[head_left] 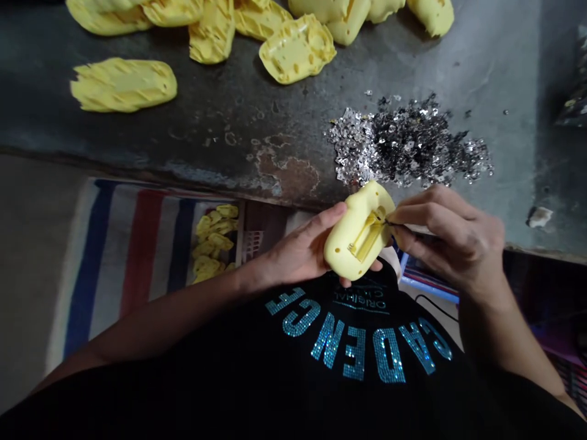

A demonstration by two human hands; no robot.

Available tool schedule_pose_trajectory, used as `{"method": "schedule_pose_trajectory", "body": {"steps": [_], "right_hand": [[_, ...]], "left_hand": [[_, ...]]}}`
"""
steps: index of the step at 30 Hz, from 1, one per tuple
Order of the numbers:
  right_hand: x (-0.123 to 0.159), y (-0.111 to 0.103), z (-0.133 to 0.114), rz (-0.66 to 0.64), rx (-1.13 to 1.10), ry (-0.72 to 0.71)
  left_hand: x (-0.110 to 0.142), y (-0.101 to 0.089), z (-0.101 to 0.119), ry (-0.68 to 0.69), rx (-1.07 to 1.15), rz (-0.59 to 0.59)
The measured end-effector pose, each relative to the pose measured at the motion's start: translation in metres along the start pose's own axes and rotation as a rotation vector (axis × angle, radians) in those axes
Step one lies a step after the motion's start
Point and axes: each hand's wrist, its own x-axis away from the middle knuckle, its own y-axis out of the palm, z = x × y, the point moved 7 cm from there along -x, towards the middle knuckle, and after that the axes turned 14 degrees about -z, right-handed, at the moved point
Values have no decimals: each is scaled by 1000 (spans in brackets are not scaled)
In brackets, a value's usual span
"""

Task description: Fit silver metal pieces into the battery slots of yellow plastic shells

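Note:
My left hand (pixel 312 244) is wrapped round a yellow plastic shell (pixel 342 247), held tilted just off the table's front edge. A long open battery slot faces up in it, with a small metal piece at its lower end. At the slot's upper right end, my right hand (pixel 452 235) pinches a small dark metal piece (pixel 387 223) between thumb and fingers. Its exact shape is too small to make out. Behind the shell, on the table, lies a pile of small shiny metal contact pieces (pixel 408 140).
The dark worn table (pixel 220 131) carries several more yellow shells (pixel 298 49) along its far side, one lying apart on the left (pixel 123 85). Below left, yellow parts (pixel 215 238) lie by a striped sheet (pixel 142 244). A whitish lump (pixel 540 216) sits near the right edge.

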Motion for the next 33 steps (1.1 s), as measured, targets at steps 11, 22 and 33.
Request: {"method": "schedule_pose_trajectory", "body": {"steps": [11,22,33], "right_hand": [[-6,2,-16,-92,249,-85],[-6,5,-16,-150,278,-45],[11,-2,0,77,4,99]], "left_hand": [[-2,6,-2,12,32,-6],[-1,-1,-6,-18,-33,-5],[-2,5,-2,27,-83,72]]}}
